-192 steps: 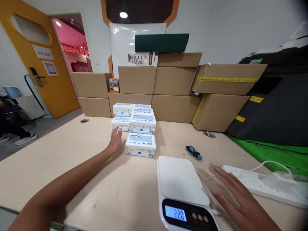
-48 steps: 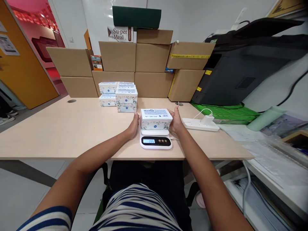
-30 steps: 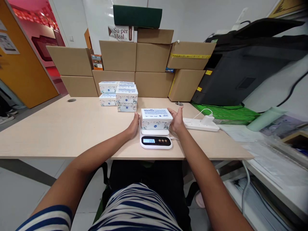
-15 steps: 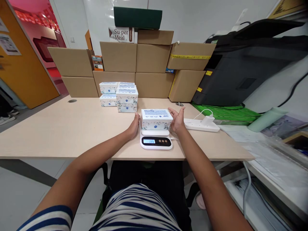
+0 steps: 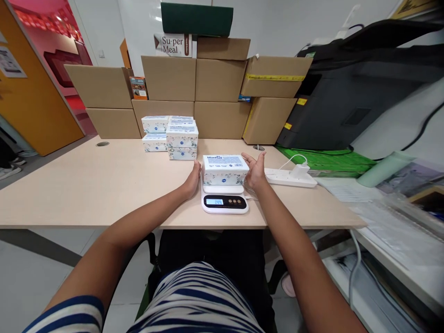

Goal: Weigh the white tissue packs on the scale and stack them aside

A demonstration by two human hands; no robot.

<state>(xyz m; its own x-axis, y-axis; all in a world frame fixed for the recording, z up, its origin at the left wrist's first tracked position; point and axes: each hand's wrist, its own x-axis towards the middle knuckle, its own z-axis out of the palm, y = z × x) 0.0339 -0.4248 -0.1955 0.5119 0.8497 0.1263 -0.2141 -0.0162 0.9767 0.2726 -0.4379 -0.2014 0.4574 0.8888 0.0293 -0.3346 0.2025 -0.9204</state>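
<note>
A white tissue pack (image 5: pixel 225 170) with a floral print lies on a white kitchen scale (image 5: pixel 225 211), whose lit display shows digits. Beside the pack's left end is my left hand (image 5: pixel 193 179), upright on its edge with fingers extended and nothing in it. On the right, my right hand (image 5: pixel 255 170) is open, thumb and fingers spread, close to the pack's right end; whether it touches is unclear. Behind and to the left, several similar packs (image 5: pixel 182 138) are stacked in two columns on the wooden table (image 5: pixel 104 185).
Cardboard boxes (image 5: pixel 168 78) line the table's back edge. To the right of my right hand lies a white power strip (image 5: pixel 289 178) with a plug and cable. A large dark printer (image 5: pixel 333 101) stands at the back right, above a green surface.
The camera view has tilted slightly, so the scene sits a little higher. Both hands and the pack keep their places relative to the scale.
</note>
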